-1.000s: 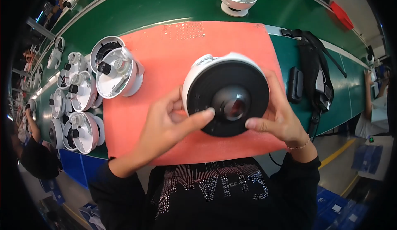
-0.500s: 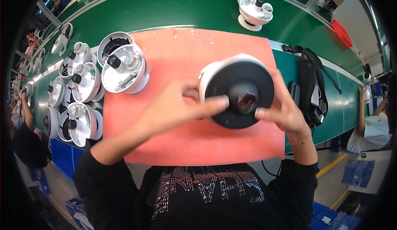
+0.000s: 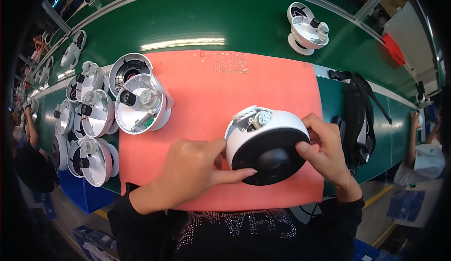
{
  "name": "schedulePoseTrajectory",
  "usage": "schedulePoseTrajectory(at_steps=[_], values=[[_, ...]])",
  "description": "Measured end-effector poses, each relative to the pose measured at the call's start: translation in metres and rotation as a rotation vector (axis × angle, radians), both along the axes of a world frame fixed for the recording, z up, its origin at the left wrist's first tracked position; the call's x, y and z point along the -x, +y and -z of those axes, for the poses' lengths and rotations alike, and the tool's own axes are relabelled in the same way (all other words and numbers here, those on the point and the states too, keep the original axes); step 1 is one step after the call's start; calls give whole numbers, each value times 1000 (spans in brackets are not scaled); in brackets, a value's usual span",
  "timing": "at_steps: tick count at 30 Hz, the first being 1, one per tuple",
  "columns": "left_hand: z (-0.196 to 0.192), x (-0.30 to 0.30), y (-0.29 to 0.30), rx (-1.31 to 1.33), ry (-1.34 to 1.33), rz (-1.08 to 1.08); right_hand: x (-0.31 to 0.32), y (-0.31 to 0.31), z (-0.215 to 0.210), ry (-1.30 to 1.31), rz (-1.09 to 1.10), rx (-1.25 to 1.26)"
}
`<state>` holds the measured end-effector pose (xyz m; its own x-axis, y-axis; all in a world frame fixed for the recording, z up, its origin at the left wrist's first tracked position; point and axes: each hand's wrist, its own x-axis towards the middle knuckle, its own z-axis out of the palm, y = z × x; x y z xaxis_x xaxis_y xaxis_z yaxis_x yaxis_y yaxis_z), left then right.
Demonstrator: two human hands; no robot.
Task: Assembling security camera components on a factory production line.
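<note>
Head view: above the salmon-pink rectangular mat (image 3: pixel 197 92), the left hand (image 3: pixel 192 163) and right hand (image 3: pixel 326 152) clasp opposite sides of a round white plastic housing (image 3: pixel 268 146) with a black face, probably steadying its tilt; open white bowl-shaped plastic units (image 3: pixel 101 116) cluster left of the mat, likely for easy reach.

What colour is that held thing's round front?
The round front is black, seen best in the head view.

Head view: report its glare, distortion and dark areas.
Head view: a white glare streak lies on the green table, just beyond the pink mat; head view: the table's edges bow toward the rim, with black corners; head view: a faint sheen marks the dark dome of the held unit.
</note>
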<state>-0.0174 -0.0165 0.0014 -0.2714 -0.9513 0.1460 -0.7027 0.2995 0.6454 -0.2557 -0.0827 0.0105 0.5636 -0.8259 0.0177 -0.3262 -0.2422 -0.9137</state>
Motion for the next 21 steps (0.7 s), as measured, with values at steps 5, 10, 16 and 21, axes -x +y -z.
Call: schedulePoseTrajectory(at_steps=[5, 10, 16, 21], values=[[1, -4, -21, -137, -25, 10, -11, -25, 9, 264, -23, 210], [-1, -9, -36, -350, -61, 100, -10, -37, 14, 377, -109, 228], [-8, -6, -38, -423, -49, 99, -7, -36, 15, 491, -147, 457], [-2, -9, -38, -396, -37, 101, -18, -23, -4, 334, -116, 810]])
